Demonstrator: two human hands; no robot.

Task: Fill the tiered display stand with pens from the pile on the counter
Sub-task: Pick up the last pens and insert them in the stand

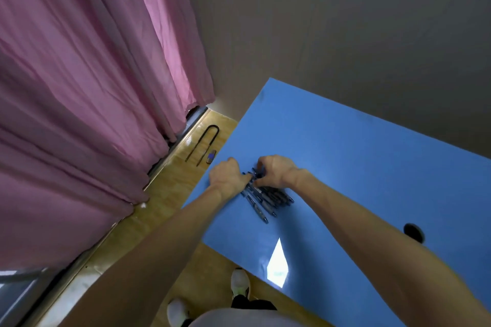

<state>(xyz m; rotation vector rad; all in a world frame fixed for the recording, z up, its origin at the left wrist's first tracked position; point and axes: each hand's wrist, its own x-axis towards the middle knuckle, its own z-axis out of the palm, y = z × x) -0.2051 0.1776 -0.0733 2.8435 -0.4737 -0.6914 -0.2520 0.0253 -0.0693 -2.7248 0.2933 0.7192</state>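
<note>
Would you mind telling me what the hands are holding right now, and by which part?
Both the left hand and right hand are on the far ends of the pens piled on the blue counter; whether any pen is truly gripped cannot be told.

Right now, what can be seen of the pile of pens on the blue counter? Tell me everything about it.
The pile of pens is a loose bundle of dark blue-grey pens, seemingly plastic, lying flat and roughly parallel on the blue counter, near its left edge. Their near ends fan out unevenly toward the person. Both hands are on the far end: the left hand presses from the left, and the right hand pinches pens from above. The count is unclear, and no display stand is in view.
</note>
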